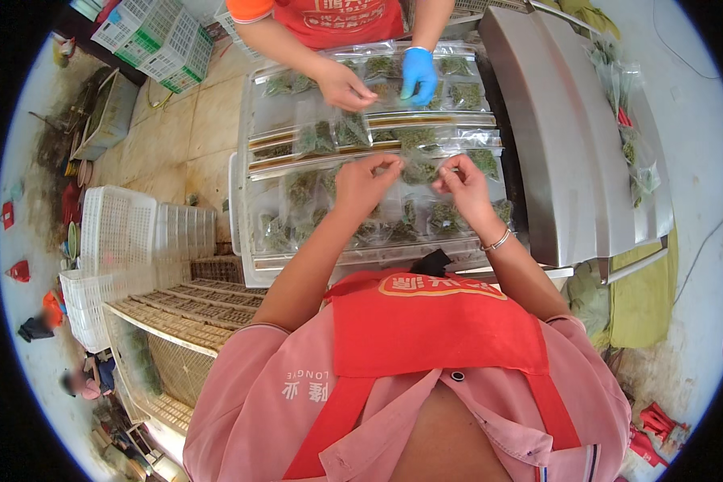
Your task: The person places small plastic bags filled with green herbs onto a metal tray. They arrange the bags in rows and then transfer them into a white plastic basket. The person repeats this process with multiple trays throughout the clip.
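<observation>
Between my two hands is a clear plastic bag of green plant pieces [420, 171]. My left hand [370, 184] pinches at its left edge, thumb and finger together. At its right edge my right hand [461, 181], with a bracelet on the wrist, has thumb and finger close together. More filled clear bags [447, 217] lie in rows on a metal-and-plastic tray surface [265, 261] under and around my hands. Metal rails [337, 167] run across between the rows. What exactly the fingers grip is partly hidden.
Across the tray, a co-worker's bare hand [344, 87] and blue-gloved hand [419, 77] handle a bag. A stainless steel cover [554, 132] stands at right, with bags [629, 144] beyond it. White crates [117, 232] and a beige slatted crate [175, 361] are at left.
</observation>
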`<act>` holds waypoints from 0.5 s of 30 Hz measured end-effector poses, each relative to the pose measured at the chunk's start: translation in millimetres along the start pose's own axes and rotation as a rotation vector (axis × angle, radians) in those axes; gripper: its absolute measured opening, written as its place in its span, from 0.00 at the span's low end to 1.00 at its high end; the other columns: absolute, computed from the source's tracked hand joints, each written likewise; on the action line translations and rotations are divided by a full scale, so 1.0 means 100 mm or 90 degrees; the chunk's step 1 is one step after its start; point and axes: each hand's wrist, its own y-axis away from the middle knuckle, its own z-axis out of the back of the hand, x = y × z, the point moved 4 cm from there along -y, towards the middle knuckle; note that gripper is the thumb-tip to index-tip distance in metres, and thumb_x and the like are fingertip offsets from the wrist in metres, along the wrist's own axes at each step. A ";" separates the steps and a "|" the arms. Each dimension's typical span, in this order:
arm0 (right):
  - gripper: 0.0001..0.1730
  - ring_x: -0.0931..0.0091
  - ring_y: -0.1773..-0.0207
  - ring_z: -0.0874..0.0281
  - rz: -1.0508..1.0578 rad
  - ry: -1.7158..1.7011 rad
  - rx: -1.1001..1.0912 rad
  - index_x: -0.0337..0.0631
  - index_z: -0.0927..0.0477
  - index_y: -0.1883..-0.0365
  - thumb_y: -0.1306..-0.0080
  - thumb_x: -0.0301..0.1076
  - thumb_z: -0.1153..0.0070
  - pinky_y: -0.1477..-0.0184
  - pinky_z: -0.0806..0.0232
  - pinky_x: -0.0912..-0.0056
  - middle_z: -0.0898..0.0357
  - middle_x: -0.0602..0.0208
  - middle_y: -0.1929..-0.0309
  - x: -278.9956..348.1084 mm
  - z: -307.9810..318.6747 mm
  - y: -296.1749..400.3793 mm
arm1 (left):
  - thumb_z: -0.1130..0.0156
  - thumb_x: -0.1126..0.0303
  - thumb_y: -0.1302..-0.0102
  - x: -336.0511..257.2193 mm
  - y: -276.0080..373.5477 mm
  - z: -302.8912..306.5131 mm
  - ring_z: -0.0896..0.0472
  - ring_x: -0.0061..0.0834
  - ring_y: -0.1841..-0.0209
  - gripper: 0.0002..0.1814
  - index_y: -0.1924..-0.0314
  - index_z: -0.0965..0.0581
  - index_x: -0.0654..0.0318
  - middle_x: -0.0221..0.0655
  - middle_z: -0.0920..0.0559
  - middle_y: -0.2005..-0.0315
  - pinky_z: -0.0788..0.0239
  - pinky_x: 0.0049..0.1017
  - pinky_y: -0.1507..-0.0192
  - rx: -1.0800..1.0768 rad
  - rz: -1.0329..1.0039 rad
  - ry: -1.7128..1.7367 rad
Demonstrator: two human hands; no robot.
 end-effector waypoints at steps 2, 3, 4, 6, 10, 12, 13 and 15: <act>0.04 0.79 0.69 0.21 -0.043 0.095 -0.017 0.39 0.28 0.65 0.35 0.28 0.47 0.67 0.31 0.77 0.23 0.70 0.73 -0.30 0.21 -0.08 | 0.35 0.57 0.47 0.03 -0.09 -0.05 0.21 0.26 0.75 0.10 0.68 0.16 0.53 0.29 0.17 0.75 0.31 0.27 0.71 0.017 0.014 0.009; 0.05 0.77 0.69 0.20 -0.065 0.142 -0.026 0.39 0.28 0.65 0.36 0.28 0.46 0.67 0.31 0.76 0.22 0.67 0.73 -0.45 0.29 -0.14 | 0.35 0.58 0.47 0.02 -0.15 -0.11 0.20 0.28 0.73 0.09 0.69 0.17 0.52 0.29 0.16 0.75 0.31 0.29 0.70 0.072 0.011 -0.051; 0.06 0.73 0.68 0.20 -0.034 0.222 -0.047 0.38 0.27 0.66 0.38 0.29 0.45 0.66 0.31 0.72 0.22 0.63 0.72 -0.50 0.32 -0.18 | 0.35 0.59 0.48 0.01 -0.20 -0.18 0.19 0.31 0.72 0.08 0.70 0.17 0.52 0.30 0.16 0.75 0.30 0.30 0.69 0.125 0.009 -0.111; 0.08 0.65 0.67 0.20 0.029 0.380 -0.088 0.38 0.27 0.67 0.41 0.31 0.43 0.64 0.30 0.65 0.21 0.56 0.71 -0.60 0.36 -0.25 | 0.36 0.61 0.49 0.02 -0.29 -0.30 0.18 0.34 0.68 0.08 0.70 0.17 0.52 0.31 0.16 0.73 0.29 0.33 0.67 0.222 0.012 -0.230; 0.12 0.57 0.69 0.22 0.003 0.552 -0.026 0.36 0.23 0.72 0.51 0.33 0.37 0.63 0.31 0.61 0.21 0.52 0.74 -0.71 0.18 -0.44 | 0.35 0.63 0.51 0.22 -0.33 -0.48 0.17 0.38 0.62 0.10 0.68 0.18 0.55 0.34 0.16 0.67 0.27 0.36 0.63 0.376 0.033 -0.463; 0.09 0.56 0.68 0.22 0.001 0.607 0.141 0.37 0.21 0.74 0.51 0.33 0.38 0.63 0.30 0.60 0.21 0.50 0.73 -0.79 0.01 -0.57 | 0.35 0.61 0.52 0.40 -0.32 -0.51 0.18 0.41 0.62 0.13 0.66 0.19 0.57 0.37 0.16 0.67 0.28 0.38 0.62 0.401 0.033 -0.522; 0.08 0.55 0.68 0.22 0.000 0.631 0.224 0.37 0.20 0.75 0.51 0.33 0.39 0.63 0.30 0.59 0.20 0.49 0.73 -0.86 -0.03 -0.65 | 0.35 0.58 0.52 0.45 -0.32 -0.49 0.18 0.43 0.63 0.15 0.66 0.19 0.58 0.39 0.17 0.68 0.28 0.40 0.62 0.396 0.026 -0.522; 0.06 0.53 0.66 0.22 0.015 0.711 0.131 0.37 0.20 0.78 0.47 0.31 0.44 0.61 0.30 0.56 0.21 0.47 0.73 -0.89 0.06 -0.87 | 0.34 0.57 0.52 0.43 -0.30 -0.43 0.19 0.43 0.63 0.16 0.67 0.21 0.58 0.39 0.17 0.68 0.28 0.40 0.62 0.355 0.027 -0.513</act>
